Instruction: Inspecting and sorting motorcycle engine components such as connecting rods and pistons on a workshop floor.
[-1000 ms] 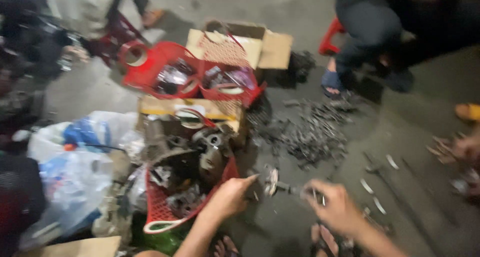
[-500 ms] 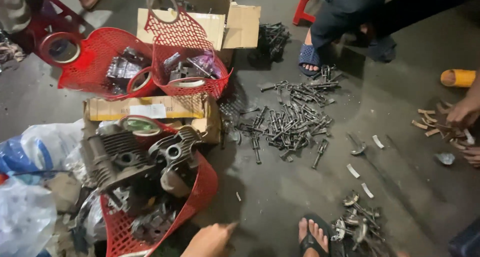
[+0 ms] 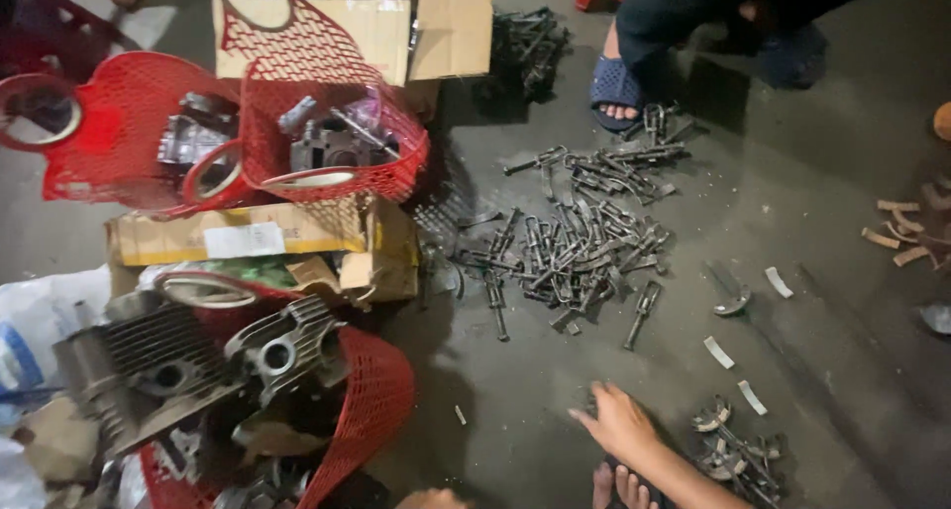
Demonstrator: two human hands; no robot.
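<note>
Reaching low over the stained grey concrete floor [image 3: 842, 370], the person's right hand [image 3: 619, 422] hovers flat with its fingers spread and nothing pinched, just below the big heap of dark metal rocker-arm parts [image 3: 580, 237] that serves as the scene's landmark. Only a sliver of the left hand [image 3: 433, 498] shows at the bottom edge, down and to the left of that heap, and whether it is spread or curled cannot be told. A smaller cluster of curved metal pieces [image 3: 738, 450] lies just right of the right hand, below and to the right of the heap, with a few pale curved strips [image 3: 733, 370] scattered between the two piles. Left of the heap stands a worn brown cardboard box [image 3: 248, 237], and above that box sit two red mesh plastic baskets [image 3: 327, 143] holding grey engine parts. Lower left of the heap, a finned grey metal engine cylinder [image 3: 149, 360] rests in a third red mesh basket [image 3: 371, 410]. Above the heap, another person's foot in a blue sandal [image 3: 614, 83] stands on the floor.
</note>
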